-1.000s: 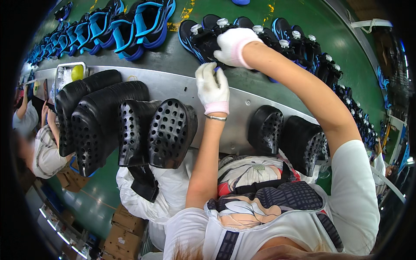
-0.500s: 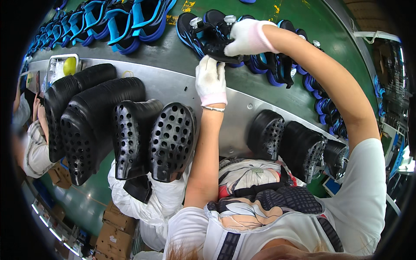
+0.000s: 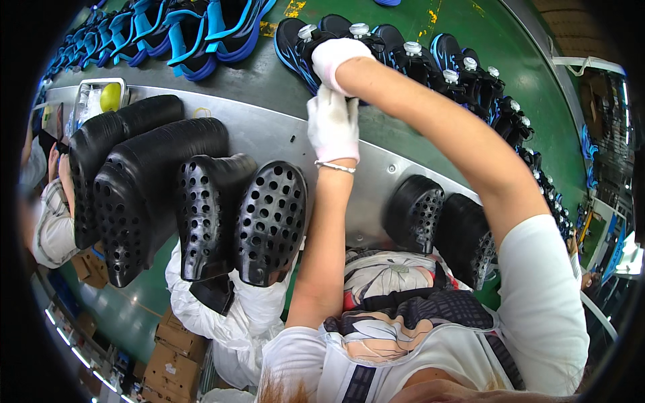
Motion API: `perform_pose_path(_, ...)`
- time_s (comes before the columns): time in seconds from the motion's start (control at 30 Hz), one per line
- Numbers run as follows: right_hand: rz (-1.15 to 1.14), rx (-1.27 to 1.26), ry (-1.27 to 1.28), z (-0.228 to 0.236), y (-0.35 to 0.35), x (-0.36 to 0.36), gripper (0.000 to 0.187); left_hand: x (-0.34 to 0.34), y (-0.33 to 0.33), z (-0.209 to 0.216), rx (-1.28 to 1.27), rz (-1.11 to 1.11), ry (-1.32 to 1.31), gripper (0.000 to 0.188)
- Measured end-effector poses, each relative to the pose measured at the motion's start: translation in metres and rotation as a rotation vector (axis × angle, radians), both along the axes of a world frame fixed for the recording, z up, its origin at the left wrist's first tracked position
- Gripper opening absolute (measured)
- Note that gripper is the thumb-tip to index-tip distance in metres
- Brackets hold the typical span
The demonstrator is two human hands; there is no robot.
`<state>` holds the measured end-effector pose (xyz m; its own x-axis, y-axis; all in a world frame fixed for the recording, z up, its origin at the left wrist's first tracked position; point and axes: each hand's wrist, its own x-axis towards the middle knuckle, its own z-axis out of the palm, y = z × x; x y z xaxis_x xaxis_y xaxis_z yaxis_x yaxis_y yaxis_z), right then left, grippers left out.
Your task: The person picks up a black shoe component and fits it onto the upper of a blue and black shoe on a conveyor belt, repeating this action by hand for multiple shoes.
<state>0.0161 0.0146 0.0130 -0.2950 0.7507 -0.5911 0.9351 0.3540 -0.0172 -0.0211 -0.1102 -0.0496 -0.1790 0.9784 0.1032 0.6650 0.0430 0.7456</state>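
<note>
Both my hands wear white gloves and meet at the leftmost black-and-blue shoe (image 3: pixel 290 46) in a row on the green surface. My left hand (image 3: pixel 334 125) reaches up to the shoe's near end, fingers pressed together around its edge; their tips are covered. Over them lies my right hand (image 3: pixel 341 59), its back toward me and its fingers hidden behind it. A white round dial (image 3: pixel 307 32) shows on the shoe just left of my right hand. Beside it, to the right, stand more shoes with similar dials, such as a black shoe (image 3: pixel 388 41).
Black boot-shaped forms with round holes (image 3: pixel 272 218) line the metal ledge (image 3: pixel 376 176) at left; similar forms (image 3: pixel 413 211) stand at right. Blue-and-black shoes (image 3: pixel 232 33) fill the upper left. A tray (image 3: pixel 122 86) holds a yellow-green fruit (image 3: pixel 110 97). Another person's arm (image 3: pixel 65 181) shows far left.
My right hand has moved left and slightly down, from the shoe's right side onto my left fingertips. The row of shoes at right is less covered by my arm.
</note>
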Motion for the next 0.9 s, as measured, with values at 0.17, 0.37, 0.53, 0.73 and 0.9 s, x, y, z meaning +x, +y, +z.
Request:
perform_pose_path(0.17, 0.343, 0.047, -0.138, 0.032, 0.0, -0.018, 0.025, 0.003, 0.028, -0.017, -0.474, -0.007, 0.132, 0.022)
perform_pose_path(0.37, 0.376, 0.137, -0.11, 0.005, 0.007, -0.023, 0.031, 0.0, 0.041, -0.023, -0.551, 0.019, 0.146, 0.023)
perform_pose_path(0.53, 0.42, 0.25, -0.13, -0.007, 0.019, -0.017, 0.035, 0.001, 0.044, -0.007, -0.516, -0.098, 0.33, 0.016)
perform_pose_path(0.73, 0.342, 0.204, -0.004, -0.003, 0.026, -0.035, 0.021, -0.02, 0.06, -0.05, -0.453, -0.269, 0.441, 0.029)
perform_pose_path(0.9, 0.155, 0.09, 0.18, 0.055, -0.002, 0.06, 0.023, -0.015, 0.094, -0.038, -0.647, -0.392, 0.574, 0.033)
